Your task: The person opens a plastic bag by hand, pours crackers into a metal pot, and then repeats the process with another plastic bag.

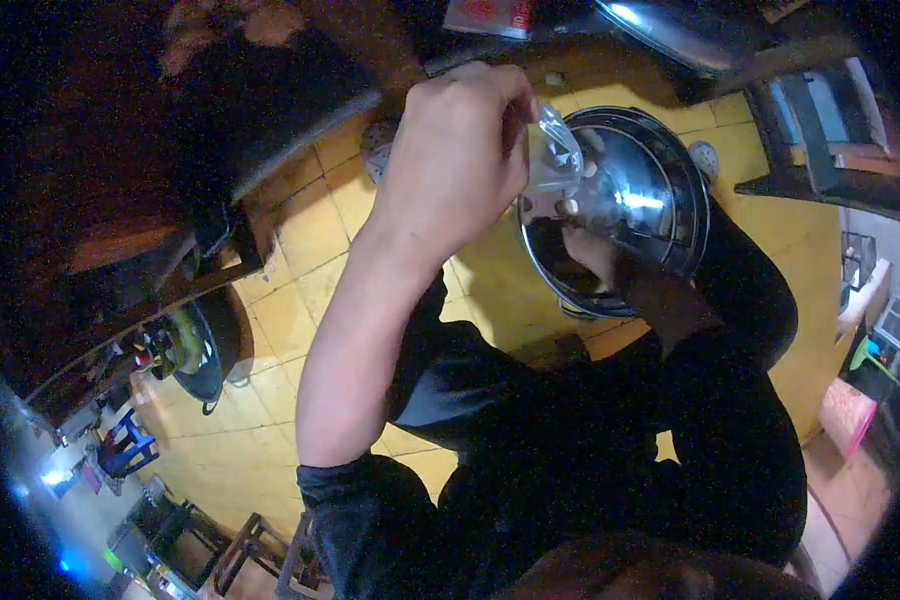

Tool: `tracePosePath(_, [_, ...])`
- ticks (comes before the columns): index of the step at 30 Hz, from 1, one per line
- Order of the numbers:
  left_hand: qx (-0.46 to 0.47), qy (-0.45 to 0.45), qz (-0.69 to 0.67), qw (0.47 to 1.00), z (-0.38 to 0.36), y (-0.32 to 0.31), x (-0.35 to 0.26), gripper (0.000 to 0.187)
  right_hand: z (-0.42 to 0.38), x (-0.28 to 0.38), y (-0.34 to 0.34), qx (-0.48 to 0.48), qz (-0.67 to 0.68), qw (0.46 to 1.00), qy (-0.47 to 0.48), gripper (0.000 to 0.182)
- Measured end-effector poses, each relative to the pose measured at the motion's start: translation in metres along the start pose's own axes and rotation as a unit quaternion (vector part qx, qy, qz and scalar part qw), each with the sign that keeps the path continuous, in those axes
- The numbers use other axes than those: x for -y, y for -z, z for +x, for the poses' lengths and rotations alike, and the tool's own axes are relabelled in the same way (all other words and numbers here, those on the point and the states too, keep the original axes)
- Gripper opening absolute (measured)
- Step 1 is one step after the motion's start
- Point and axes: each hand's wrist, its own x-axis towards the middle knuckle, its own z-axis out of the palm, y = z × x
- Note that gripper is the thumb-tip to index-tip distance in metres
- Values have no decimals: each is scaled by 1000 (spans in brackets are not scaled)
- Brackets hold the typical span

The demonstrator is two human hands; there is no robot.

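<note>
My left hand (465, 135), raised at the upper middle, is closed around a clear plastic bag (558, 150). The bag hangs over the left edge of a shiny round metal pot (698, 185). Reaching into the pot from the lower right is my right hand (592, 252), in shadow. Its fingers look pressed together beside a small pale piece (568, 206); what they hold cannot be made out. More small pale bits show in the pot near the bag, partly lost in glare.
Yellow floor tiles (320, 225) lie below. A dark pan (202, 365) holding green items and a blue stool (128, 442) stand at the left. A pink basket (848, 415) is at the right. Wooden furniture edges the top; a metal lid (660, 35) shows there.
</note>
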Motion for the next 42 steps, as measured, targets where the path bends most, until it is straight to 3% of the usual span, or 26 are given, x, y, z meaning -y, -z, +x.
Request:
tracePosePath(5, [7,-50,-2,999,4,-13,-1,15,-16,-2,19,24,1,997,79,51])
tracePosePath(10, [4,-92,2,996,10,-32,-2,18,-48,-17,84,48,40,971,232,48])
tracePosePath(12, [29,-27,-15,999,15,-39,-4,20,-87,-23,143,22,78,962,259,46])
tracePosePath(14, [17,-35,-4,999,22,-48,7,20,-95,-38,168,-60,91,948,300,45])
tracePosePath(15, [7,-38,4,999,26,-55,4,21,-132,-46,211,-53,219,927,299,44])
tracePosePath(17, [3,-29,8,1000,30,-62,1,21,-177,-47,250,-118,290,908,277,39])
tracePosePath(21, [-17,-61,48,997,41,-85,-1,21,-228,-64,284,-196,543,774,260,36])
tracePosePath(22, [21,-11,-14,1000,42,-90,-5,23,-242,-66,292,-205,580,745,257,38])
tracePosePath(23, [21,-16,-12,1000,43,-94,-8,23,-242,-64,291,-230,645,687,243,37])
tracePosePath(25, [115,98,-197,969,47,-99,-21,29,-239,-56,290,-270,702,618,231,34])
tracePosePath(26, [137,144,-309,930,46,-102,-26,35,-235,-58,289,-275,701,616,231,34])
tracePosePath(30, [152,138,-420,884,51,-102,-48,37,-220,-66,282,-256,699,632,214,36])
tracePosePath(35, [151,126,-407,892,56,-110,-47,41,-217,-63,283,-311,669,646,196,37])
tracePosePath(37, [140,113,-384,906,54,-111,-47,42,-216,-60,285,-342,625,683,162,36])
tracePosePath(40, [123,115,-381,909,54,-111,-45,40,-214,-61,282,-287,687,640,193,42])
tracePosePath(42, [140,113,-373,910,56,-107,-41,36,-212,-66,282,-302,654,662,207,42])
